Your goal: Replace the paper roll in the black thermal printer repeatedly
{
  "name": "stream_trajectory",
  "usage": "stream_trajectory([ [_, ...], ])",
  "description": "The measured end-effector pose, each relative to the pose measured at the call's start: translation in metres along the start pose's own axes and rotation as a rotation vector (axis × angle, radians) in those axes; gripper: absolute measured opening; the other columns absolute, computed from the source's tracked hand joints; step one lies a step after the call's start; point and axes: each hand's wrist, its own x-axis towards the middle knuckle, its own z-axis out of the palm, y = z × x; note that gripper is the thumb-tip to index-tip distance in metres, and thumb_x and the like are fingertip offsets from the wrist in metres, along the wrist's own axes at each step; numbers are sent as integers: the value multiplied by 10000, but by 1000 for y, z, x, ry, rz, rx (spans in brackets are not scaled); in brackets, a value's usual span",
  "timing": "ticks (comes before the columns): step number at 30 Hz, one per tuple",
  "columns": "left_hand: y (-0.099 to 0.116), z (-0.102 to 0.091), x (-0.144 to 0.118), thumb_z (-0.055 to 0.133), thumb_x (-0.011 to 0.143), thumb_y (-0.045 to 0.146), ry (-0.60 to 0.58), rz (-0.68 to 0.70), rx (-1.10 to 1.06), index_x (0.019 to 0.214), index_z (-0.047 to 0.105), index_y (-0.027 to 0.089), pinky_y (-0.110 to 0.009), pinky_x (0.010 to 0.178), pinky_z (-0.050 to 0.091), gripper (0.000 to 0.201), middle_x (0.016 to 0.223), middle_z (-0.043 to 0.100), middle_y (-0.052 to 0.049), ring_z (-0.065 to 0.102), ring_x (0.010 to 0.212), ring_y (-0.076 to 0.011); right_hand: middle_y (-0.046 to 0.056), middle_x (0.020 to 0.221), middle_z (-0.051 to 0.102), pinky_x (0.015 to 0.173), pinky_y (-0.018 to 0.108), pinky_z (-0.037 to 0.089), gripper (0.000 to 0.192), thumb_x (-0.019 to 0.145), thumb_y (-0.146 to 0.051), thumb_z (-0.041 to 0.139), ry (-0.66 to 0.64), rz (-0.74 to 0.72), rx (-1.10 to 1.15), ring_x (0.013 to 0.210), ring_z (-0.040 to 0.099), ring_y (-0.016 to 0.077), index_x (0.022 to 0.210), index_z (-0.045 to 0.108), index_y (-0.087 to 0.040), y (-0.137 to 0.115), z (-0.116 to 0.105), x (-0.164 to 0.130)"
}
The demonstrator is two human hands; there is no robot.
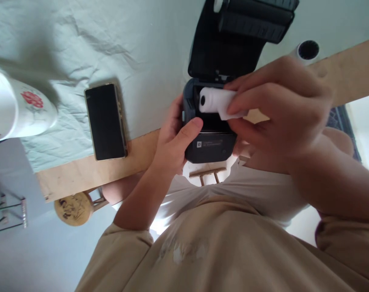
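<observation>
My right hand is closed around a white paper roll, with the fingertips pinching the roll's loose end and the roll's dark core facing away from the hand. The roll sits in the open bay of a small dark printer, partly inside the compartment; I cannot tell whether it rests fully on the bay floor. My left hand grips the printer body from the side opposite my right hand, with the thumb laid across the front edge just beside the bay and the remaining fingers wrapped behind the housing. The printer's lid stands swung open, hinged at the far side of the bay and tilted away from me. The printer is held at the near edge of a wooden table, above my lap. On the far side of the printer from my left hand, partly hidden behind my right hand, lies a second white roll with its hollow dark core turned toward the camera. To the other side of the printer, near my left hand but apart from it, a phone lies flat, screen dark, on a pale green cloth that covers most of the table. Further from the printer than the phone stands a white cup with a red flower mark. Below the table edge, on the phone's side of the printer, a round wooden stool is visible.
</observation>
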Motion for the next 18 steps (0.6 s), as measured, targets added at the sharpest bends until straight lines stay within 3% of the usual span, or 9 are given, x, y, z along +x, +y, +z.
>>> stream_trajectory([
  [3, -2, 0, 1, 698, 835, 286, -43, 38, -1, 1063, 656, 216, -171, 580, 527, 242, 879, 674, 7, 629, 696, -89, -15, 985, 650, 775, 320, 502, 169, 793, -79, 612, -48, -42, 56, 935, 662, 140, 906, 556, -192, 3, 2, -1],
  [6, -4, -1, 3, 695, 840, 316, -67, 71, -30, 1059, 676, 212, -167, 617, 533, 243, 897, 675, 4, 632, 741, -92, -15, 923, 638, 750, 334, 468, 167, 764, -119, 652, 47, -99, 108, 878, 653, 147, 889, 564, -184, 2, 2, -2],
  [9, -4, -6, 5, 735, 797, 381, -131, 80, -21, 1124, 659, 239, -191, 684, 549, 365, 969, 688, 7, 655, 830, -118, -22, 833, 615, 702, 324, 468, 156, 758, -156, 680, 69, -185, 161, 791, 622, 127, 870, 574, -182, -2, 1, -1],
  [13, -4, -13, 5, 778, 754, 249, -205, 115, 95, 1313, 517, 329, -219, 943, 527, 622, 1256, 633, 44, 636, 1102, -137, -24, 835, 634, 696, 327, 436, 145, 826, -265, 667, -91, -253, 140, 813, 622, 128, 861, 556, -180, -5, 2, 0],
  [15, -4, -15, 5, 744, 772, 182, -219, 105, 150, 1370, 451, 365, -253, 974, 532, 690, 1345, 585, 36, 625, 1149, -157, -18, 858, 637, 730, 340, 441, 166, 847, -326, 650, -112, -241, 178, 856, 618, 139, 871, 565, -184, -3, 1, 0],
  [18, -3, -17, 3, 757, 745, 177, -188, 59, 200, 1408, 415, 393, -318, 985, 560, 777, 1360, 573, 14, 646, 1124, -192, 17, 900, 617, 772, 317, 494, 95, 847, -260, 606, 30, -51, 201, 884, 600, 124, 897, 613, -180, 3, -4, -3],
])
